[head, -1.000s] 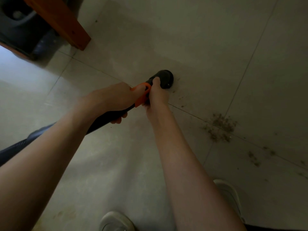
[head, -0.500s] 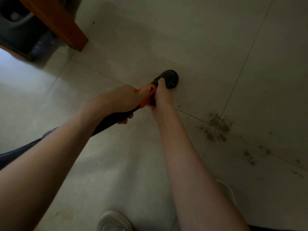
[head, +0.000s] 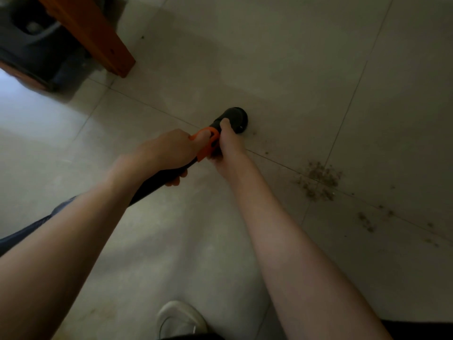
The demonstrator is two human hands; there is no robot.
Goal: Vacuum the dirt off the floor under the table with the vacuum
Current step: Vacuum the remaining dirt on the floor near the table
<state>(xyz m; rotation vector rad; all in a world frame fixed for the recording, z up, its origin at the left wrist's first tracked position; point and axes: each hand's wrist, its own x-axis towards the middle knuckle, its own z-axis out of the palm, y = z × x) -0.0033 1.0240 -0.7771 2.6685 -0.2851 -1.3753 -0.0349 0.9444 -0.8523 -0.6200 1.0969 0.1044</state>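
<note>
While both hands clamp the vacuum [head: 230,119], left hand [head: 169,153] on its shaft, right hand [head: 226,146] behind the nozzle, the dirt [head: 318,180] lies unswept well right of it; the nozzle seems to touch the floor [head: 269,57], so most work remains.

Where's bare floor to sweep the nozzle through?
Bare tile runs from the nozzle toward the table leg, and left of the left hand. Right of the right hand it's littered: a dirt pile, then scattered crumbs.
</note>
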